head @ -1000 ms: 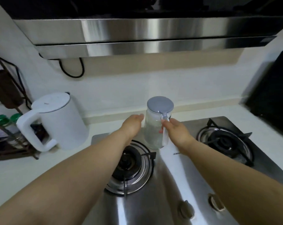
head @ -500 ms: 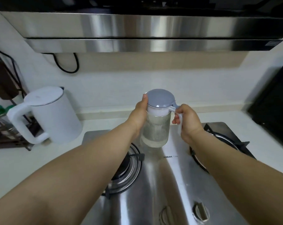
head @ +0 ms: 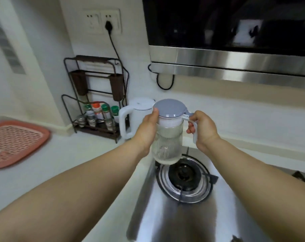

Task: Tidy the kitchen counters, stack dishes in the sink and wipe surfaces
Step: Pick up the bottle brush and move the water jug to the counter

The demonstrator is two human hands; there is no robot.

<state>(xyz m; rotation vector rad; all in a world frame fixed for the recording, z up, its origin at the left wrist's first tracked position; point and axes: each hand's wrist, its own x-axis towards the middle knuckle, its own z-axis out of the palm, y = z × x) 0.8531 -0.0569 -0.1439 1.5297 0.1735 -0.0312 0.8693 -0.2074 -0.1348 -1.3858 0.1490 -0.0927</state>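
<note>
A ribbed clear glass pitcher (head: 167,145) with a grey-blue lid hangs in the air above the left burner (head: 184,179) of the steel stove. My left hand (head: 147,131) wraps round the pitcher's left side, thumb up against the lid rim. My right hand (head: 201,131) grips the white handle on the pitcher's right. A little water shows in the bottom of the pitcher.
A white electric kettle (head: 130,117) stands just behind the pitcher on the white counter (head: 69,163). Left of it a dark wire rack (head: 95,95) holds several spice jars. A pink mesh tray (head: 13,142) lies at far left. The range hood (head: 235,63) hangs overhead.
Both hands closed on the pitcher and lifted it off the stove, carrying it left over the left burner. The view swung left, bringing the rack and pink tray into sight.
</note>
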